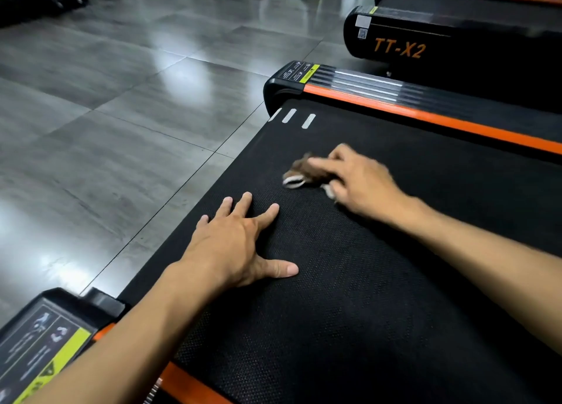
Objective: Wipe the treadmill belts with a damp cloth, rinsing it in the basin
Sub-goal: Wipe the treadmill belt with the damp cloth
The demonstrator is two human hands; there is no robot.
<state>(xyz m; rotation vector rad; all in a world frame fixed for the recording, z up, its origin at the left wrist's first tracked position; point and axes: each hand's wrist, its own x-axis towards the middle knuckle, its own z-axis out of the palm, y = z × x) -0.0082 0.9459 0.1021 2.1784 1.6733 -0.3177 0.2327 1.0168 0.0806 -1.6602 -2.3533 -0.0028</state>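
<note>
The right hand, blurred, has its fingers curled over a small bunched brown cloth with pale striped edges, pressing it against a black textured treadmill belt. The cloth sits near the belt's rear end, its longer side running roughly across the belt toward the left; its exact shape is too blurred to tell. The left hand lies flat on the belt nearer the camera, fingers spread and straight, thumb stretched out to the right, holding nothing. The belt runs lengthwise from the lower right toward three short white marks at its end. Orange side rails border it. Beyond it stands a second treadmill lettered TT-X2 on a glossy grey tiled floor.
</note>
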